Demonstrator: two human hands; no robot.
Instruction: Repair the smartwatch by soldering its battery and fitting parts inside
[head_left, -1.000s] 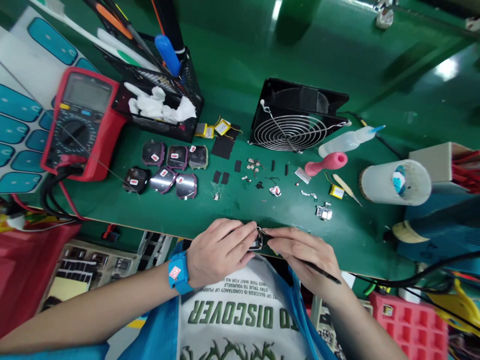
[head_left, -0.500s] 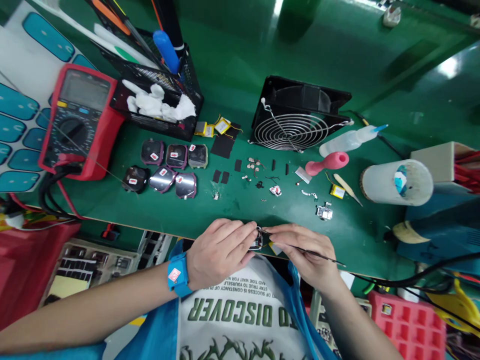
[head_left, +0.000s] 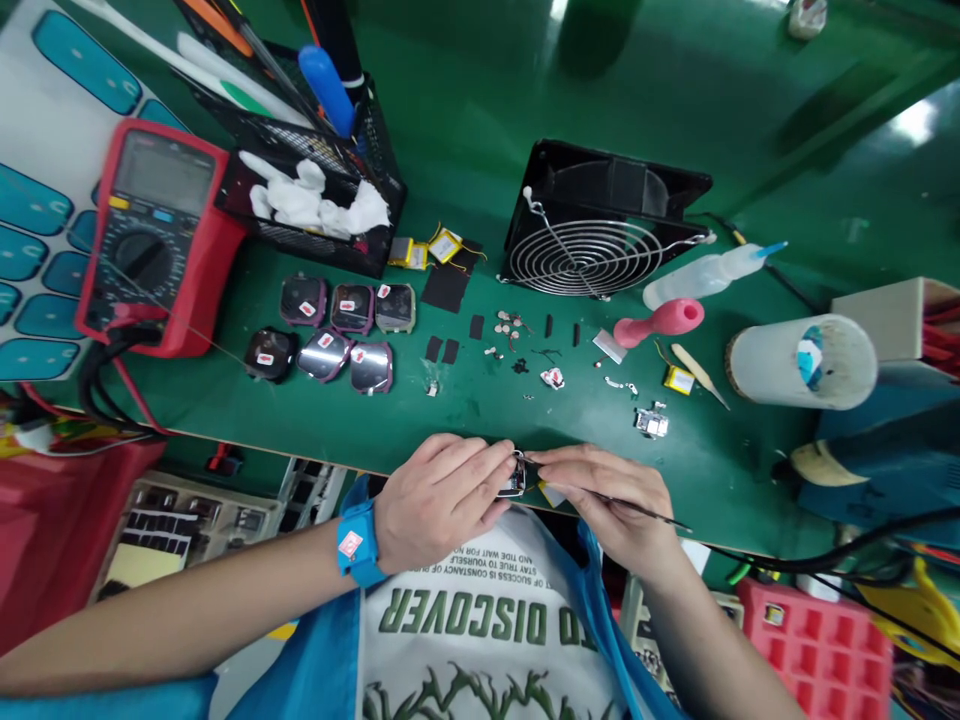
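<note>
Two hands met over a small framed device at the green surface's near edge.
The left hand's grip held the small framed device, partly hidden under its fingers — the right hand's grip pinched a thin dark tool, its tip at the frame.

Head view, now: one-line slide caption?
Left hand holds a small case, right hand a thin tool at its edge; fan and multimeter on the green bench.
</note>
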